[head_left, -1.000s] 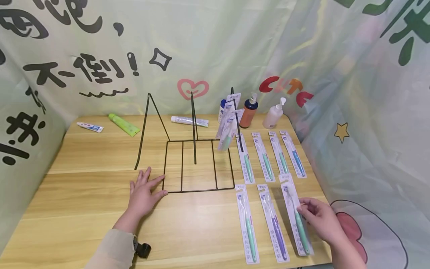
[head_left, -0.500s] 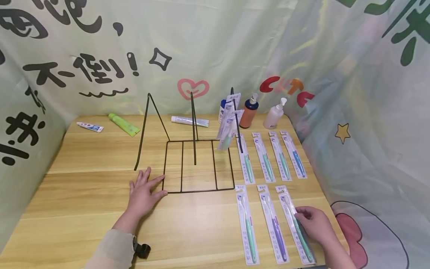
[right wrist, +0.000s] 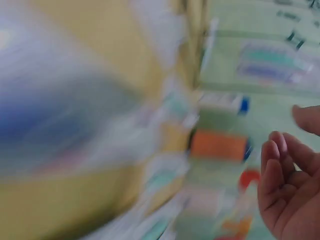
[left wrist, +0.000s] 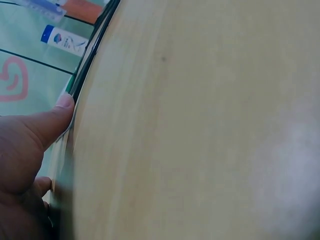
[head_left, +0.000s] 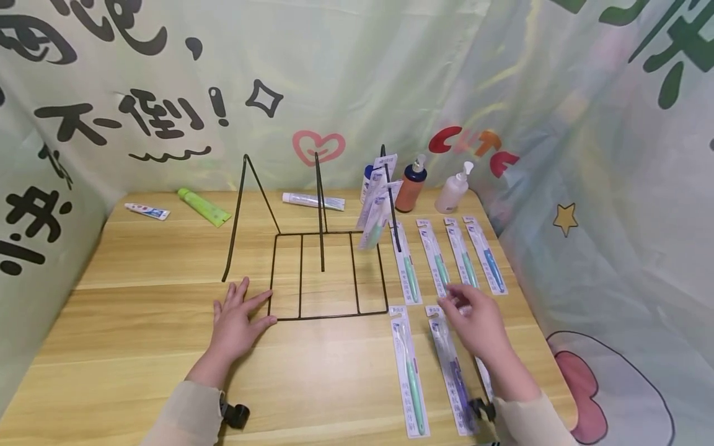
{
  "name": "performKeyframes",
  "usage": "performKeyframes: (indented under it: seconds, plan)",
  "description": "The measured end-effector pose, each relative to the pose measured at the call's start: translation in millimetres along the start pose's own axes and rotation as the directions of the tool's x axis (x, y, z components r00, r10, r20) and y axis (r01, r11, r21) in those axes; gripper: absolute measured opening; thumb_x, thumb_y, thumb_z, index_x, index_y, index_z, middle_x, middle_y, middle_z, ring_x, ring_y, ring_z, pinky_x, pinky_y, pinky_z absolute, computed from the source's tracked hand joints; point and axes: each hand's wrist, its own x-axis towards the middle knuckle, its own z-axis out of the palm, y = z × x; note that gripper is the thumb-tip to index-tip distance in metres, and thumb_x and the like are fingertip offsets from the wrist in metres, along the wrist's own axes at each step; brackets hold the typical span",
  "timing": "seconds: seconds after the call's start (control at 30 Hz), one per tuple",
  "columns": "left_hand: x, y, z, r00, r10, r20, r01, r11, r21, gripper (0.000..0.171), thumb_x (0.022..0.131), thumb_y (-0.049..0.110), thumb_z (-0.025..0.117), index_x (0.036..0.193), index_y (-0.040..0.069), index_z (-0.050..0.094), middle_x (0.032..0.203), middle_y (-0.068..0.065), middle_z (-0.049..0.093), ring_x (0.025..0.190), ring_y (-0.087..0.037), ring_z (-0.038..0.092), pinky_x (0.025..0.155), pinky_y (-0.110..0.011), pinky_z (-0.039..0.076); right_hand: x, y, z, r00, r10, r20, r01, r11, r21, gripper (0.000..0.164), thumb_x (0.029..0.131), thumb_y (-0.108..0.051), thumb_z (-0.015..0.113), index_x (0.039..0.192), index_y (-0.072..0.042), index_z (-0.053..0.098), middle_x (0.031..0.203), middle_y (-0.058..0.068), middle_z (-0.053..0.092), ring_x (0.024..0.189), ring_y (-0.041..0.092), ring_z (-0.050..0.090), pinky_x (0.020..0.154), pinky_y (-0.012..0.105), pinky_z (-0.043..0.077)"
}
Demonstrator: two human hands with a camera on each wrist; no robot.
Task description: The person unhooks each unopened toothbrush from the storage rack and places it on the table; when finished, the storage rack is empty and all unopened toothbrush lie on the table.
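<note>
My left hand (head_left: 238,323) rests on the table with fingers spread, thumb and index finger at the left front corner of a black wire display rack (head_left: 329,318). In the left wrist view its thumb (left wrist: 59,112) lies along the dark wire. My right hand (head_left: 478,323) is over the packaged toothbrushes, fingers loosely bent; the right wrist view shows a gap between thumb and fingers (right wrist: 282,175) and nothing held. Below it lie a purple toothbrush (head_left: 446,347) and a partly hidden packaged toothbrush (head_left: 484,378). A green toothbrush (head_left: 409,371) lies to the left. Several packaged toothbrushes (head_left: 375,210) hang on the rack's right prong.
Behind the hands lies a row of packaged toothbrushes, including a blue one (head_left: 485,255). At the back stand an orange pump bottle (head_left: 409,188) and a pale pump bottle (head_left: 453,192). A white tube (head_left: 313,201), a green tube (head_left: 203,207) and a small toothpaste tube (head_left: 147,211) lie along the rear.
My right hand set the right-hand front toothbrush down on the table, let go of it, and moved up and left over the neighbouring packs. My left hand stayed at the rack corner.
</note>
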Motion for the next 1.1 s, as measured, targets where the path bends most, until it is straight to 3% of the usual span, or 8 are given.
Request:
performKeyframes:
  seconds: [0.07,0.17,0.3,0.4,0.47,0.6,0.83,1.1]
  plan:
    - [0.4,0.2,-0.7,1.0,-0.001,-0.003,0.001,1.0,0.002,0.061,0.094,0.037,0.082,0.148,0.014,0.064,0.173,-0.028,0.015,0.158,-0.054,0.0,0.116,-0.079,-0.01,24,-19,8,0.996,-0.083,-0.028,0.086,0.99,0.115,0.032,0.097,-0.006,0.077,0.128,0.001,0.07,0.107,0.013,0.073,0.093,0.025,0.066,0.071,0.022,0.054]
    - [1.5,1.2,-0.9,1.0,-0.004,-0.003,0.004,1.0,-0.001,0.061,0.094,0.037,0.081,0.148,0.014,0.064,0.173,-0.028,0.015,0.159,-0.053,0.0,0.117,-0.079,-0.01,62,-45,20,0.983,-0.172,-0.071,0.185,0.939,0.29,0.035,0.097,0.001,0.074,0.132,0.004,0.067,0.119,0.019,0.072,0.102,0.029,0.068,0.075,0.02,0.055]
    - [3.9,1.9,2.4,1.0,-0.005,0.008,0.005,1.0,-0.005,0.061,0.093,0.037,0.082,0.148,0.015,0.064,0.173,-0.027,0.015,0.159,-0.052,0.0,0.118,-0.077,-0.011,103,-68,36,0.982,-0.171,-0.083,0.189,0.849,0.494,0.033,0.099,0.006,0.067,0.132,0.01,0.063,0.125,0.023,0.069,0.108,0.027,0.066,0.083,0.021,0.055]
    - [5.5,1.9,6.4,1.0,-0.007,0.028,0.007,1.0,-0.003,0.062,0.094,0.037,0.082,0.148,0.015,0.064,0.174,-0.026,0.014,0.159,-0.051,0.0,0.118,-0.076,-0.011,117,-75,43,0.989,-0.127,-0.081,0.15,0.788,0.598,0.025,0.098,0.01,0.065,0.123,0.014,0.065,0.11,0.018,0.072,0.099,0.024,0.066,0.08,0.023,0.054]
    - [5.8,2.6,8.1,0.999,-0.007,0.036,0.007,1.0,-0.005,0.061,0.094,0.037,0.082,0.148,0.016,0.064,0.174,-0.025,0.013,0.16,-0.051,-0.001,0.119,-0.075,-0.012,118,-75,47,0.989,-0.12,-0.085,0.146,0.759,0.634,0.016,0.097,0.013,0.066,0.113,0.016,0.067,0.096,0.011,0.072,0.087,0.021,0.065,0.072,0.024,0.052]
    - [4.5,3.6,7.7,1.0,-0.009,0.028,0.009,1.0,0.001,0.061,0.094,0.036,0.082,0.148,0.015,0.064,0.174,-0.024,0.013,0.16,-0.05,-0.001,0.119,-0.075,-0.011,115,-74,52,0.983,-0.15,-0.106,0.183,0.741,0.646,0.004,0.096,0.013,0.068,0.099,0.015,0.068,0.082,0.003,0.069,0.071,0.013,0.057,0.061,0.022,0.045]
    - [-0.5,6.0,2.5,1.0,-0.006,0.013,0.006,1.0,-0.003,0.061,0.094,0.038,0.081,0.148,0.014,0.064,0.174,-0.026,0.014,0.159,-0.052,0.0,0.118,-0.076,-0.01,98,-71,49,0.966,-0.223,-0.128,0.254,0.744,0.618,0.006,0.094,0.018,0.067,0.1,0.019,0.069,0.092,0.02,0.071,0.077,0.018,0.063,0.069,0.02,0.052]
    - [-1.7,3.6,-0.8,1.0,-0.023,0.004,0.023,1.0,0.012,0.061,0.094,0.038,0.081,0.149,0.015,0.063,0.174,-0.026,0.014,0.159,-0.053,0.0,0.118,-0.077,-0.01,57,-67,29,0.938,-0.342,-0.057,0.309,0.749,0.586,0.008,0.093,0.019,0.066,0.097,0.014,0.07,0.089,0.0,0.069,0.077,0.009,0.06,0.07,0.019,0.054]
